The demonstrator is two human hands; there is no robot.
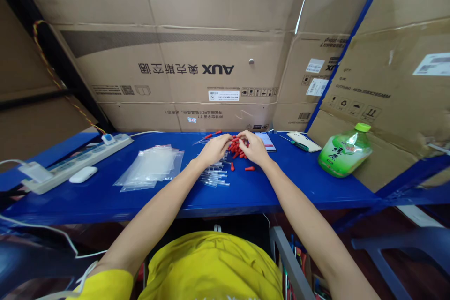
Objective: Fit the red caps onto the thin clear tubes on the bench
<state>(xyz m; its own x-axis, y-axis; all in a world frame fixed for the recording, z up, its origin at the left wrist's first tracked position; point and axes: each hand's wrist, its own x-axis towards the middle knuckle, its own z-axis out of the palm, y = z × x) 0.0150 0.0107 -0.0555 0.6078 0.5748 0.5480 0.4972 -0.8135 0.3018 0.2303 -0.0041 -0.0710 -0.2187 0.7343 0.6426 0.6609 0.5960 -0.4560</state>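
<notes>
My left hand and my right hand meet over a small heap of red rubber caps on the blue table. Both hands have their fingers curled in a pinch, fingertips close together; what they pinch is too small to name. Several clear glass tubes lie in a row just in front of my left hand. One red cap lies apart near my right wrist. A finished tube with a red cap lies behind my left hand.
A pile of clear plastic bags lies to the left. Further left are a white power strip and a white mouse-like object. A green bottle lies at the right, a phone and a white device behind. Cardboard boxes wall the back.
</notes>
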